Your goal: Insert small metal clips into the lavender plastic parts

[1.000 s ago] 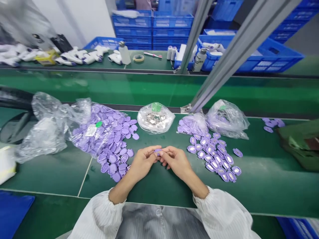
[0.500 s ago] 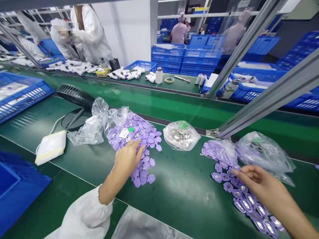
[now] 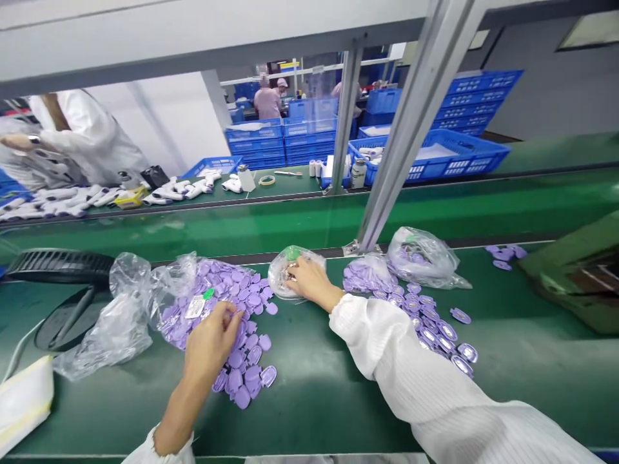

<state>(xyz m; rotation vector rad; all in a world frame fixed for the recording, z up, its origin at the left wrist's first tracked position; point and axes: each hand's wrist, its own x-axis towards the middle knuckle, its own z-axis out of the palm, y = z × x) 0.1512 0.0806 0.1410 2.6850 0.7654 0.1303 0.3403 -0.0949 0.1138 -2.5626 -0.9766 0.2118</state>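
Over the pile of purple plastic pieces (image 3: 251,377) is my left hand (image 3: 213,338), its fingers bent together at the pile's edge; anything between the fingertips is too small to make out. My right hand (image 3: 309,280) reaches into a clear bag (image 3: 278,277) of small metal parts, its fingertips closed among them and partly hidden. Right of that bag lie a smaller bag of purple pieces (image 3: 365,274) and another clear bag (image 3: 420,258). Purple pieces with shiny inserts (image 3: 447,330) spread beside my right sleeve.
A black fan (image 3: 60,267), crumpled plastic (image 3: 118,322) and a white and yellow pad (image 3: 26,399) stand at the left. A metal post (image 3: 396,135) rises behind the bags. A green object (image 3: 580,277) is at the right. People work beyond the screen.
My right hand has moved left from the pieces with shiny inserts to the bag of metal parts. My left hand stays at the purple pile. The view has turned right.
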